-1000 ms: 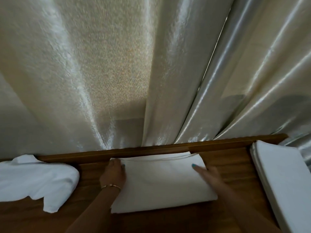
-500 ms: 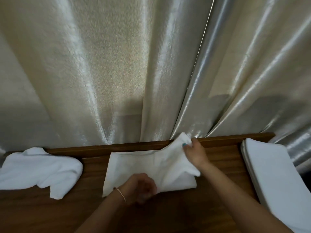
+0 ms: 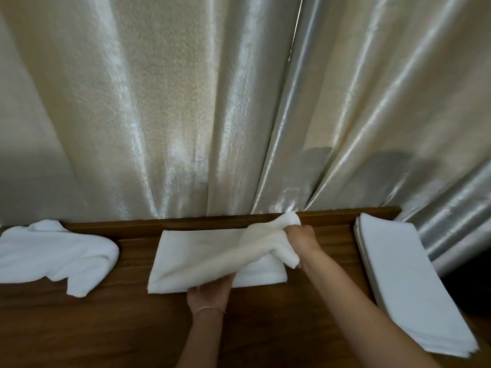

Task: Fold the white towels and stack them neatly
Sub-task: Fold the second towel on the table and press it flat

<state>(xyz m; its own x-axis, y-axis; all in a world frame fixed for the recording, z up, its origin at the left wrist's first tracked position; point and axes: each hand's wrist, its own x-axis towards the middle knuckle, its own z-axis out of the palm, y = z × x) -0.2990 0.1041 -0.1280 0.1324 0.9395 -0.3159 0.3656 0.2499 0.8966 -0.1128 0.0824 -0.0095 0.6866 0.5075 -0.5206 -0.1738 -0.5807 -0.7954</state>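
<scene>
Judging by the neat stack (image 3: 406,282) at the right, several towels are done, one crumpled towel (image 3: 53,251) is left on the left, and the middle towel (image 3: 202,258) is mid-fold on the wooden table (image 3: 265,328); its corner is pinched by the right hand (image 3: 303,241), its near edge gripped by the left hand (image 3: 212,292)

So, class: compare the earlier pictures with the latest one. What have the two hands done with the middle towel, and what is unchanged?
The right hand left the towel's top, gripped the far right corner of the middle towel and lifted it. The left hand moved from the far left corner to the near edge, where it holds the cloth. The crumpled towel and folded stack stayed put.
</scene>
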